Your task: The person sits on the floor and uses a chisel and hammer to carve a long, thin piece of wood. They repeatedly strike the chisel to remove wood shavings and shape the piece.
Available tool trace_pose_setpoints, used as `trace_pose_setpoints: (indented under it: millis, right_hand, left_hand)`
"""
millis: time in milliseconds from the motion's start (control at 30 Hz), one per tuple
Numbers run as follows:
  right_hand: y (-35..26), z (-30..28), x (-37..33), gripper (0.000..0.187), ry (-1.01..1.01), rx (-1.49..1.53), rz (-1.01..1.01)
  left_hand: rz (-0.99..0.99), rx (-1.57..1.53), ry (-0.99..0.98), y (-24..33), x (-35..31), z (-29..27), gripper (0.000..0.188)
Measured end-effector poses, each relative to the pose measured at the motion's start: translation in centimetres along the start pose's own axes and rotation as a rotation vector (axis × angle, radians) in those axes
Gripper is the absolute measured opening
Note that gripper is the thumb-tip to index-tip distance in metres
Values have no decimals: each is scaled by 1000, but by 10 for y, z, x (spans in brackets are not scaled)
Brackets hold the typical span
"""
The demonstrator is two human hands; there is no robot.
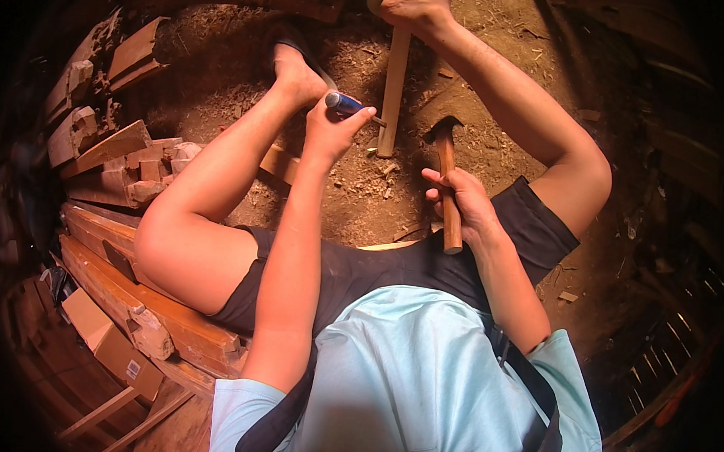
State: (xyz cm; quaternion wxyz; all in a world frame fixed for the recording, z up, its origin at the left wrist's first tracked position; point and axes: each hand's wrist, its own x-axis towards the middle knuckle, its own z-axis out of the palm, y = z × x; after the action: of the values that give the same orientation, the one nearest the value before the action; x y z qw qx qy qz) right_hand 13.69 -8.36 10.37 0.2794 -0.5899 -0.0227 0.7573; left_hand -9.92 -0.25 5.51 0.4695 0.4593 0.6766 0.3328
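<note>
My left hand [328, 135] is closed around a chisel [345, 105] with a blue handle and a dark butt end. The chisel's thin metal blade reaches to the near end of a narrow wooden strip [394, 85]; whether it touches the wood I cannot tell. Away from me the strip runs across the ground, its far part passing under my right foot [414, 5]. In my right hand [473, 200] is a hammer [449, 195], held loosely by its wooden handle. Its dark metal head points away from me, to the right of the strip's near end.
Wood shavings lie over the dirt floor [361, 186]. At the left are stacked wood offcuts [109, 183], long reddish-brown beams [141, 301] and a cardboard box [115, 346]. My bent legs frame the work spot. Dark boards line the right side.
</note>
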Motion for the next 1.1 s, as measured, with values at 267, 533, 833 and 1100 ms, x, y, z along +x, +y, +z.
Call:
trace_pose_setpoints:
  millis: [267, 533, 833, 1100]
  right_hand:
    - [-1, 2, 1, 20, -29, -96, 1]
    - [3, 3, 3, 14, -31, -79, -1]
    - [-2, 6, -1, 18, -6, -101, -14]
    - [2, 7, -7, 30, -31, -162, -126]
  left_hand:
    - [78, -56, 81, 4, 1, 0, 26]
    - [181, 16, 29, 10, -4, 1, 27]
    - [195, 40, 29, 13, -4, -1, 29]
    - [455, 238, -8, 20, -8, 3, 25]
